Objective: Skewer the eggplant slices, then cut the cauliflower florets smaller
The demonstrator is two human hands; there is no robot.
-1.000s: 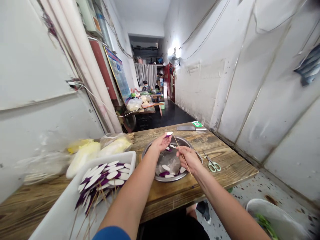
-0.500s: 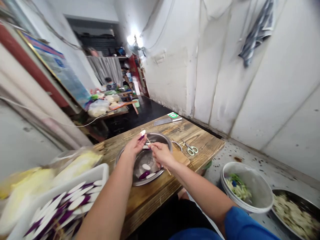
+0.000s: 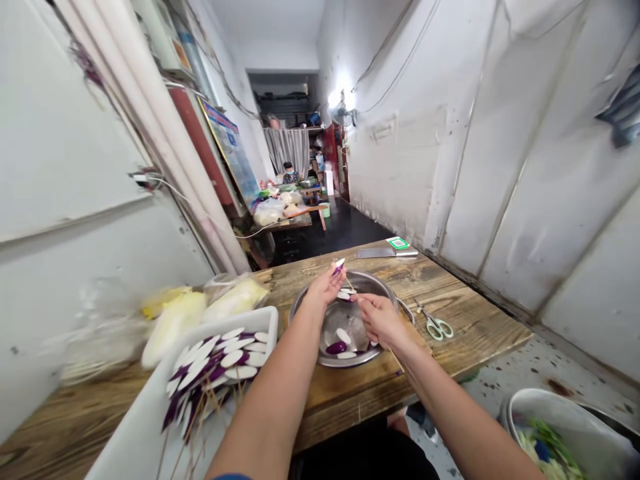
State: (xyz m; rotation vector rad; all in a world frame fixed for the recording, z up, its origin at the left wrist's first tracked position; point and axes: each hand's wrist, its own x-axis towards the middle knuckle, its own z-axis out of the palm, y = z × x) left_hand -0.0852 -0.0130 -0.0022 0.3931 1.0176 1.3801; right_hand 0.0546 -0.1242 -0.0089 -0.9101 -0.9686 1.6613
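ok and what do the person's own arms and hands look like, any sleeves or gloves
Both the left hand and the right hand are bare, with no gloves. The left forearm and right forearm are uncovered too, and no watch or bracelet shows. A sliver of blue sleeve shows at the bottom edge on the left arm; no sleeve is in view on the right.

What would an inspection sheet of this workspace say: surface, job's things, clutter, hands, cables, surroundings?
Surface: wooden table, grain showing.
Job's things: metal bowl with loose slices inside; white tub of skewered slices to its left.
Clutter: scissors right of the bowl; cleaver with green-and-white card at its handle; plastic bags beyond the tub.
Hands: left hand holds an eggplant-like slice; right hand grips a thin skewer; skewer-slice contact unclear.
Cables: white cable hanging at left; dark wire high on the right.
Surroundings: person at back; bucket holding greens at lower right.
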